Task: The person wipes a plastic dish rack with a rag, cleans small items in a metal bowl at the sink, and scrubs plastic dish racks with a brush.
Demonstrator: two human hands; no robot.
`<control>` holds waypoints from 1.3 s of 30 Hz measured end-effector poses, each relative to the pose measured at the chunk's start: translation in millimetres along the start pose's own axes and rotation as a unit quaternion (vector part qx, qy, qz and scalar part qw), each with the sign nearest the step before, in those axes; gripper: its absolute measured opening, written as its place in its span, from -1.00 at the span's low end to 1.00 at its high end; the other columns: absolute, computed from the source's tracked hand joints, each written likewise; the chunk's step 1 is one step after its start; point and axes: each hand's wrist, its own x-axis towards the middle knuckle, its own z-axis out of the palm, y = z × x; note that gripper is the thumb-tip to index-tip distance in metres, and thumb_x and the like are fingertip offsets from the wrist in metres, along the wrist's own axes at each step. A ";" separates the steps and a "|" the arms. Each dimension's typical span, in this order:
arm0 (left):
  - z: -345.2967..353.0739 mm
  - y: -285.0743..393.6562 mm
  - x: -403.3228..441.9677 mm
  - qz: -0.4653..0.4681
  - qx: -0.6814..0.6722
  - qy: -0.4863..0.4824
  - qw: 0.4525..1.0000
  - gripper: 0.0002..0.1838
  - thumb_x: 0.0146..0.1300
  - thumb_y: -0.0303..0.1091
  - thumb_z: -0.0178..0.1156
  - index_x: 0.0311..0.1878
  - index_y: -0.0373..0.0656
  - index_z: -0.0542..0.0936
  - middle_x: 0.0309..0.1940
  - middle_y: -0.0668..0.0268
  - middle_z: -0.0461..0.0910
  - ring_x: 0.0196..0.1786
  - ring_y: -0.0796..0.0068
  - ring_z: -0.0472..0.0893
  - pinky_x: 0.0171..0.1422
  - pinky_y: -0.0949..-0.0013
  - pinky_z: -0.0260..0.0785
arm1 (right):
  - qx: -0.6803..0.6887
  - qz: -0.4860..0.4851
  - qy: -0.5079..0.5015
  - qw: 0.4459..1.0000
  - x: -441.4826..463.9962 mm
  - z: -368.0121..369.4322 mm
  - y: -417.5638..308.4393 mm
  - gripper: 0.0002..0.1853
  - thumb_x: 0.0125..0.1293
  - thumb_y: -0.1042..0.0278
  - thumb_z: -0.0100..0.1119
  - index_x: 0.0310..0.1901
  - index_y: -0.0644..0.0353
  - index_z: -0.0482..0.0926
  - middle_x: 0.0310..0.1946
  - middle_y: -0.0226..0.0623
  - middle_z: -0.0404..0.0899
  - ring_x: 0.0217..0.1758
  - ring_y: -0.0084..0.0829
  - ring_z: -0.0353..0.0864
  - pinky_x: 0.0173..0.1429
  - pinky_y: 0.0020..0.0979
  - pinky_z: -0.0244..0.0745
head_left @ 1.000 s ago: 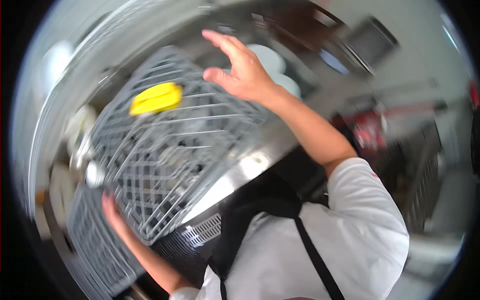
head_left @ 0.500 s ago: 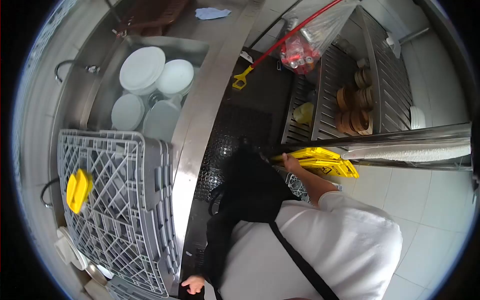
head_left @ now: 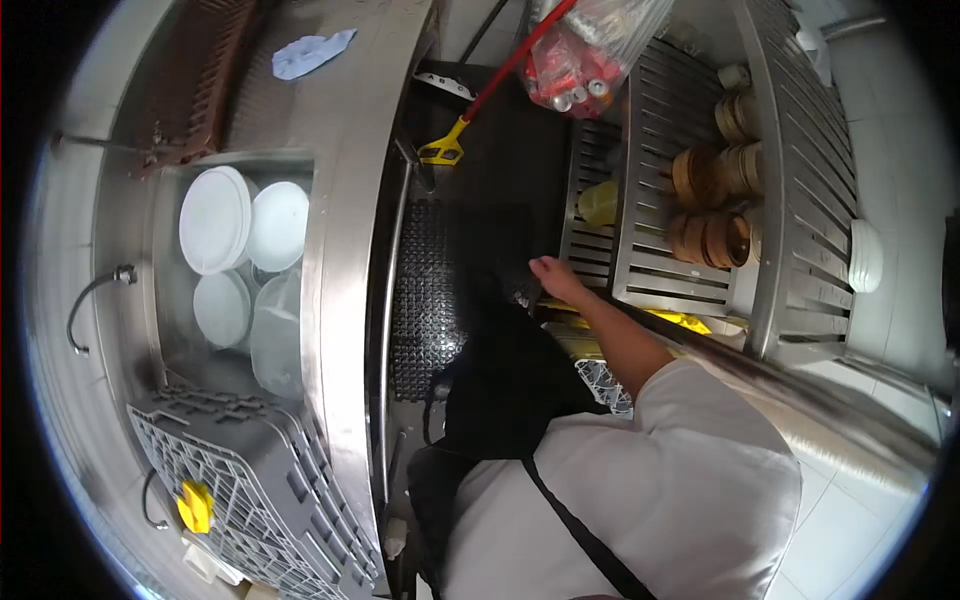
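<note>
The right hand [head_left: 552,276] is held well right of the sink [head_left: 168,310], near the slatted shelf [head_left: 648,235], also right of it. Its fingers are curled; whether anything is gripped cannot be told. Reaching or passing is suggested; for any grasp, opened fingers would be needed.

The person's right hand [head_left: 553,277], half a second ago at the yellow folded sign [head_left: 688,321], is now hanging farther forward, near the slatted metal shelf [head_left: 680,284]. The sign is now mostly hiding behind the metal framework. The left hand is no longer showing. The sink [head_left: 168,330] and grey dish racks [head_left: 240,450] are now appearing lower in view.
</note>
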 end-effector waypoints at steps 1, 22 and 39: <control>3.5 13.7 -5.1 0.005 -0.002 -0.023 1.000 -0.49 0.36 0.07 0.24 -0.10 -0.31 0.51 -0.32 -0.04 0.59 -0.19 0.07 0.64 -0.14 0.02 0.51 | 0.013 0.022 -0.006 1.000 8.6 -7.5 0.7 -0.40 0.47 -0.17 0.01 0.08 0.32 0.60 0.04 0.11 0.64 0.17 0.11 0.59 0.22 -0.07 0.47; 54.5 136.3 -5.7 0.002 0.000 -0.335 0.942 -0.55 0.35 0.03 0.23 -0.11 -0.25 0.56 -0.33 0.07 0.62 -0.25 0.17 0.65 -0.24 0.10 0.51 | -0.013 0.038 -0.004 0.999 23.4 -63.6 -5.1 -0.56 0.42 -0.01 0.16 -0.06 0.28 0.65 -0.11 0.09 0.67 0.03 0.00 0.68 0.11 -0.11 0.53; 31.9 279.9 -72.0 -0.080 0.124 -0.458 0.877 -0.60 0.34 0.00 0.22 -0.11 -0.20 0.60 -0.34 0.15 0.64 -0.30 0.25 0.66 -0.32 0.16 0.52 | 0.283 0.094 0.045 0.953 232.6 -192.5 -61.5 -0.62 0.44 0.05 0.18 -0.01 0.25 0.62 -0.18 -0.16 0.69 -0.13 -0.28 0.66 -0.01 -0.25 0.53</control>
